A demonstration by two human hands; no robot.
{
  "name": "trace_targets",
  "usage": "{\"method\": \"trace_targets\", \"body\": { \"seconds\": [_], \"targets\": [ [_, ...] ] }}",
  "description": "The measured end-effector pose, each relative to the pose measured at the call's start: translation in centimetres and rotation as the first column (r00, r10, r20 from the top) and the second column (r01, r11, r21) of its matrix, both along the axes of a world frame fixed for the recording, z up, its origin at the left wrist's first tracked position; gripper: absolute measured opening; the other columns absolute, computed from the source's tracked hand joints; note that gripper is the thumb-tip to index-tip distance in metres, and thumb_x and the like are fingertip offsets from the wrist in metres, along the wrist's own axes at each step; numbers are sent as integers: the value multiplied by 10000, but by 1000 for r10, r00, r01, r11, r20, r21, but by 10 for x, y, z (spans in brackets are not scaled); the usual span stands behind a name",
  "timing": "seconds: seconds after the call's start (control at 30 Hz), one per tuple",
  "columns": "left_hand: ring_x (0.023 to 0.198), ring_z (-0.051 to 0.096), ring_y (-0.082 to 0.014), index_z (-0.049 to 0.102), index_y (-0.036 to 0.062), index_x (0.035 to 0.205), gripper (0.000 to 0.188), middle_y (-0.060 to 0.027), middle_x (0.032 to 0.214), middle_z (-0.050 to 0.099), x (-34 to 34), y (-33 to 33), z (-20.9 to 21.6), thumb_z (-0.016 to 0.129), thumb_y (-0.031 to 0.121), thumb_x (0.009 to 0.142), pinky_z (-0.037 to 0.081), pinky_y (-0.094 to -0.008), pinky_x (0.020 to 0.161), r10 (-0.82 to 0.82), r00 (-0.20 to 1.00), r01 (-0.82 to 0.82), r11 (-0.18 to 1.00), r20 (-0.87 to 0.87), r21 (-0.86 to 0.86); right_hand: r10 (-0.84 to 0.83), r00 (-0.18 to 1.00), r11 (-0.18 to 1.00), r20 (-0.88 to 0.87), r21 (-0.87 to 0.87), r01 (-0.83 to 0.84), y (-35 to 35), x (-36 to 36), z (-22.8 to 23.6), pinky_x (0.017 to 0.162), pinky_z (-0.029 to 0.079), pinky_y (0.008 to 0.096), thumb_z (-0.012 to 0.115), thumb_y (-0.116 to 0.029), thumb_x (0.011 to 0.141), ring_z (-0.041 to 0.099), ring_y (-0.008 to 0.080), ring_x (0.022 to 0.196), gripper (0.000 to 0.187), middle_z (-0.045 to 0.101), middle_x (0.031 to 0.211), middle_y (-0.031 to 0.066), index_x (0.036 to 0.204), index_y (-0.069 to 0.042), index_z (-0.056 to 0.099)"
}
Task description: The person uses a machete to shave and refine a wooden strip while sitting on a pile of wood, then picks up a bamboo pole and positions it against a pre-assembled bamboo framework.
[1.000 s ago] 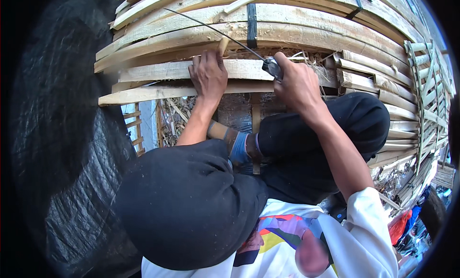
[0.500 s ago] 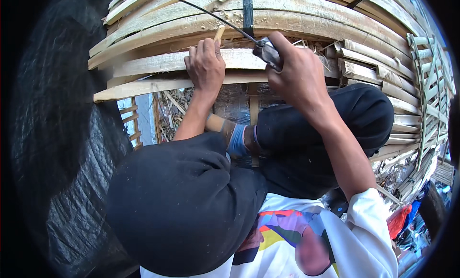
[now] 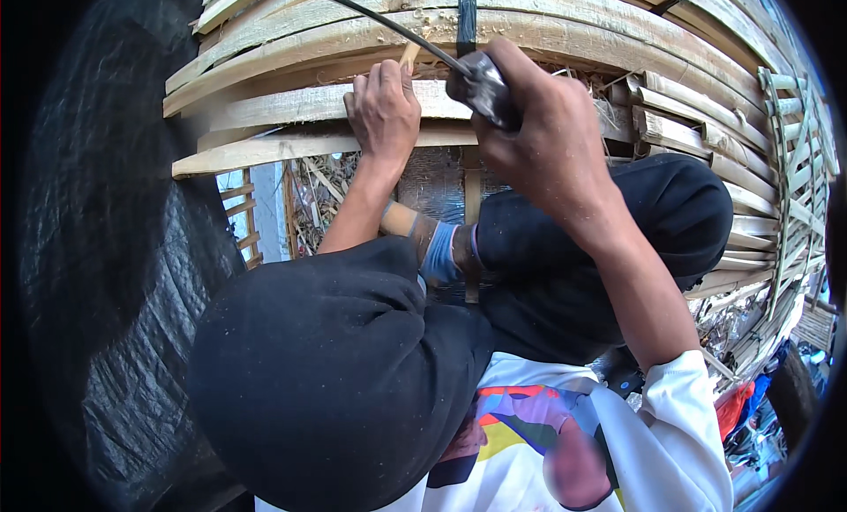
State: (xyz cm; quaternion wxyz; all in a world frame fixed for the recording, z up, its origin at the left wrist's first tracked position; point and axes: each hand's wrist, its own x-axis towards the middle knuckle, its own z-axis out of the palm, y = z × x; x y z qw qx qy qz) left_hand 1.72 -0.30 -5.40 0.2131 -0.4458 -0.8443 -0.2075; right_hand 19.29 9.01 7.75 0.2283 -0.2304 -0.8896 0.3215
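Note:
My right hand (image 3: 547, 132) is closed around the dark, shiny handle (image 3: 483, 88) of a long tool. From that handle a thin dark blade or rod (image 3: 379, 19) runs to the upper left; seen edge-on, its exact kind is unclear. My left hand (image 3: 385, 115) lies over a pale wooden plank (image 3: 291, 109), fingers curled. A small pale wooden stick (image 3: 409, 53) sticks out past its thumb and forefinger; the stick's lower part is hidden by the hand. The tool passes above and just right of the stick's tip.
Long split wood or bamboo strips (image 3: 573, 31) run across the far side, bound with a black strap (image 3: 467, 18). Wood shavings lie on them. Shorter bamboo pieces (image 3: 697, 128) and a woven bamboo lattice (image 3: 785, 159) are at right. A black sheet (image 3: 132, 335) hangs at left.
My right hand and the tool have shifted slightly left and appear larger in the picture. The left hand, with the stick, stays almost in place.

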Motion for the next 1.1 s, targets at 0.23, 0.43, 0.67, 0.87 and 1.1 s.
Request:
{"method": "trace_targets", "body": {
  "seconds": [0.23, 0.43, 0.67, 0.87, 1.1],
  "targets": [
    [764, 578, -320, 541, 77, 856, 230, -92, 820, 615, 5, 9, -13, 530, 259, 996, 417, -452, 664, -28, 999, 29, 998, -15, 50, -121, 952, 992, 282, 62, 108, 25, 0, -47, 636, 486, 551, 642, -54, 729, 642, 456, 749, 270, 654, 737, 224, 973, -90, 535],
    [760, 574, -302, 536, 87, 855, 225, -76, 816, 612, 3, 4, 1, 535, 262, 996, 408, -436, 674, 26, 999, -25, 999, 37, -19, -20, 996, 1000, -86, -4, 19, 9, 3, -17, 621, 482, 534, 684, -65, 705, 632, 461, 737, 310, 644, 718, 205, 966, -83, 516],
    [735, 563, -282, 550, 87, 856, 223, -82, 801, 613, 5, 1, -6, 531, 258, 999, 403, -432, 664, 35, 999, -35, 999, 17, 0, -86, 961, 995, 265, 65, 71, 10, 6, -27, 640, 486, 540, 663, -65, 730, 646, 447, 757, 287, 650, 730, 207, 985, -98, 534],
    [793, 579, -356, 531, 70, 873, 230, -125, 814, 600, 9, 9, 3, 508, 255, 1007, 410, -492, 668, 0, 998, -3, 999, 56, 48, -96, 976, 995, 195, 1, 98, 24, 22, -46, 685, 456, 551, 601, -60, 741, 611, 479, 801, 235, 642, 758, 217, 965, -81, 531],
    [758, 572, -288, 546, 84, 865, 214, -82, 822, 611, 9, 6, -7, 533, 257, 990, 395, -441, 667, 59, 993, -55, 998, 107, -41, -111, 965, 994, 239, 45, 103, 14, 15, -15, 651, 467, 524, 621, -75, 756, 627, 463, 754, 221, 640, 744, 224, 956, -66, 528]
  ]
}}
